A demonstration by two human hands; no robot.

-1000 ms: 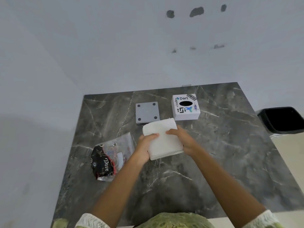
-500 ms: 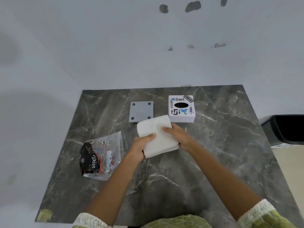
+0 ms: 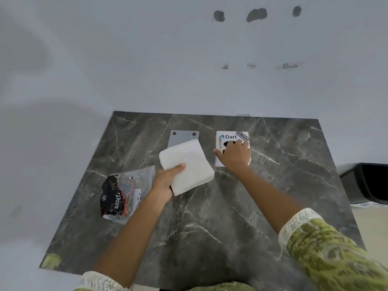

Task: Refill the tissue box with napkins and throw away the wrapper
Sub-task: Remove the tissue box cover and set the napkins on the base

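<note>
My left hand (image 3: 167,181) holds a thick stack of white napkins (image 3: 189,164) above the middle of the dark marble table (image 3: 210,223). My right hand (image 3: 236,153) lies on top of the white tissue box (image 3: 222,139), a cube with stickers and a black oval slot, fingers wrapped over its far side. The box's grey base plate (image 3: 182,138) lies flat to the left of the box, partly hidden by the napkins. The plastic napkin wrapper (image 3: 123,196), clear with black print, lies open at the left of the table.
A black waste bin (image 3: 367,183) stands on the floor past the table's right edge. A white wall rises behind the table. A small green scrap (image 3: 50,260) sits at the table's near left corner.
My right hand has let go of the napkin stack and moved right onto the tissue box. The left hand alone now holds the stack.
</note>
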